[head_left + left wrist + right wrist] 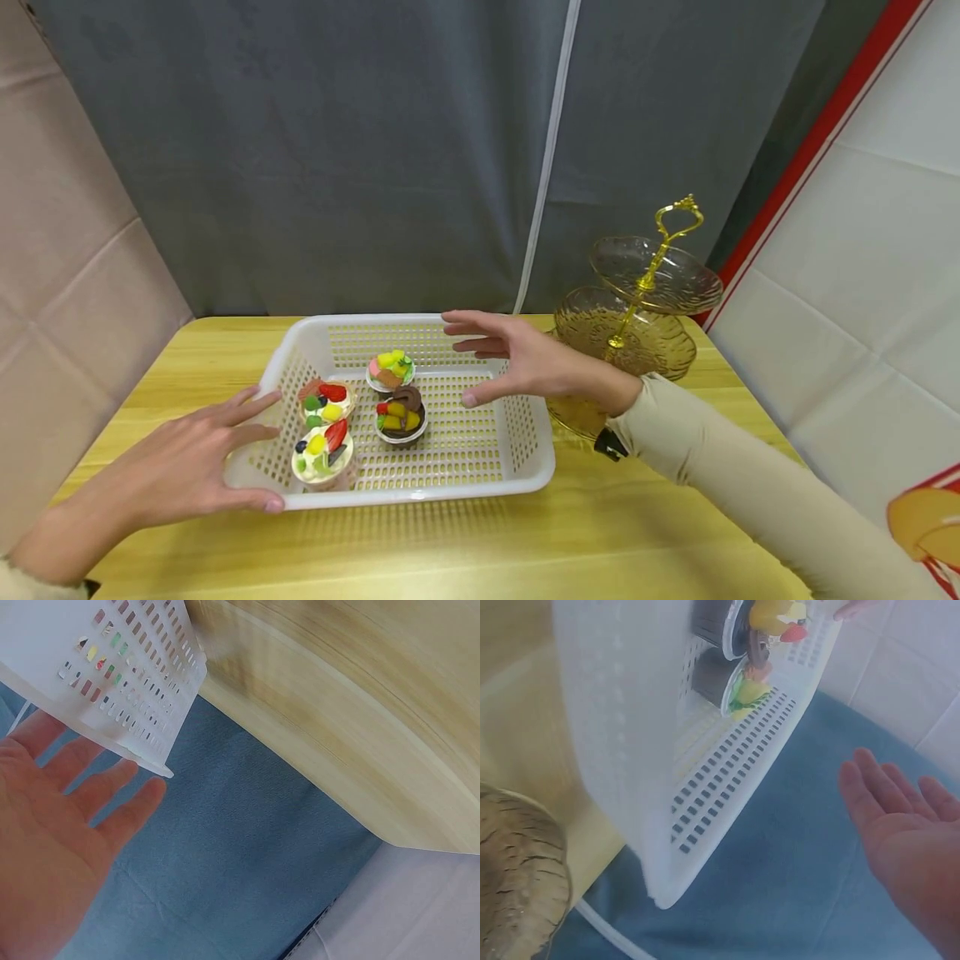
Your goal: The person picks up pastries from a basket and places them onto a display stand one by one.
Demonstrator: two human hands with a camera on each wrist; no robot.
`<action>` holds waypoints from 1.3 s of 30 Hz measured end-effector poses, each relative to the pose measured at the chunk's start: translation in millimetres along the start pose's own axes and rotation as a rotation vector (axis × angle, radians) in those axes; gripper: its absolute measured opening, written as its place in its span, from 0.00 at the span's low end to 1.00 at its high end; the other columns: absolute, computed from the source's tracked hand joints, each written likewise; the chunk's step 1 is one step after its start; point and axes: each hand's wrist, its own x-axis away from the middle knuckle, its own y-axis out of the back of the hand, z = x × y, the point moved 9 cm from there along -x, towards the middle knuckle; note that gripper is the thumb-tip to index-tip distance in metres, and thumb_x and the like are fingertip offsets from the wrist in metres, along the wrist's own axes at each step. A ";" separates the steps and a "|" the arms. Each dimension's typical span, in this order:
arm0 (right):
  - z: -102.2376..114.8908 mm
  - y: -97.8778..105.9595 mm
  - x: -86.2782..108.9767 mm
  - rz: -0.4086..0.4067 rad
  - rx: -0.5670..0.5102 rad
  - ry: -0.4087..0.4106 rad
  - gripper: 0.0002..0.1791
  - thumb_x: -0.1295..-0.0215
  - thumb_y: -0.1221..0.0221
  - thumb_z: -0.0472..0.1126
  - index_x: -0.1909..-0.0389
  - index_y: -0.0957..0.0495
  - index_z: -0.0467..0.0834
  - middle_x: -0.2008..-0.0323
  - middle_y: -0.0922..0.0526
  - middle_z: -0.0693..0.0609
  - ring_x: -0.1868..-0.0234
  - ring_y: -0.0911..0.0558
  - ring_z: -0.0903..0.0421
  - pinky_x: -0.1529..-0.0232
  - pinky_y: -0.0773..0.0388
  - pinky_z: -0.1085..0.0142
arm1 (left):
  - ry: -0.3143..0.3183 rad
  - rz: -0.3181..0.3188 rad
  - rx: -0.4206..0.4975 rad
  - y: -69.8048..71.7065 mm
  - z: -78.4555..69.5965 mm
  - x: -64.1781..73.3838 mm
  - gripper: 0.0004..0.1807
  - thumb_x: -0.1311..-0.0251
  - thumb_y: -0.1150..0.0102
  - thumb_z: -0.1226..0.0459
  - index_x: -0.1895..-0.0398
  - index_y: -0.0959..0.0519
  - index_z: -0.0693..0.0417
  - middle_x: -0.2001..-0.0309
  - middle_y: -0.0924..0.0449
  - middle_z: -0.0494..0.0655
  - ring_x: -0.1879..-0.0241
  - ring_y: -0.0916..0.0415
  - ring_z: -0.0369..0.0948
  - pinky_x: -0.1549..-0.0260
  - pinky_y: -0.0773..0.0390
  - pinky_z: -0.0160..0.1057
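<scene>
A white plastic basket (417,497) with slotted walls stands on the table, several toy cupcakes in its left half. Toward the front is a cream one with a strawberry slice (322,454), just behind it another with red and green fruit (327,404). To their right sit a chocolate-topped cupcake (401,417) and a yellow-and-green one (391,370). My left hand (187,462) is at the basket's left end, fingers spread, fingertips right at the rim. Above the basket's right part hovers my right hand (528,358), holding nothing, its fingers extended and thumb apart.
A tiered cake stand (626,333) with amber glass plates and a gold handle stands right of the basket, partly behind my right forearm. The wooden table (480,550) meets a grey curtain (360,167) at the back. Pale panels (847,250) rise on both sides.
</scene>
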 end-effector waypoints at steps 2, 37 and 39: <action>1.1 -4.7 -6.8 0.023 0.012 0.009 0.52 0.49 0.24 0.38 0.25 0.42 0.41 0.29 0.33 0.45 0.32 0.29 0.47 0.33 0.36 0.50 | 0.003 0.003 0.003 -0.8 0.4 0.1 0.44 0.64 0.33 0.27 0.53 0.14 0.51 0.33 0.29 0.54 0.38 0.30 0.63 0.61 0.23 0.62; -39.9 -58.3 -65.9 0.171 0.120 -0.145 0.44 0.46 0.27 0.36 0.29 0.36 0.34 0.31 0.33 0.38 0.34 0.27 0.41 0.37 0.30 0.56 | 0.017 0.001 0.022 -1.6 1.1 0.1 0.45 0.64 0.33 0.26 0.53 0.14 0.51 0.33 0.29 0.54 0.39 0.29 0.64 0.62 0.22 0.61; -42.4 -61.0 -66.3 0.188 0.129 -0.165 0.44 0.46 0.26 0.36 0.30 0.36 0.34 0.31 0.32 0.38 0.34 0.27 0.42 0.37 0.30 0.56 | 0.019 -0.002 0.020 -1.2 1.4 0.3 0.45 0.64 0.33 0.27 0.53 0.14 0.52 0.33 0.29 0.54 0.39 0.29 0.64 0.63 0.22 0.61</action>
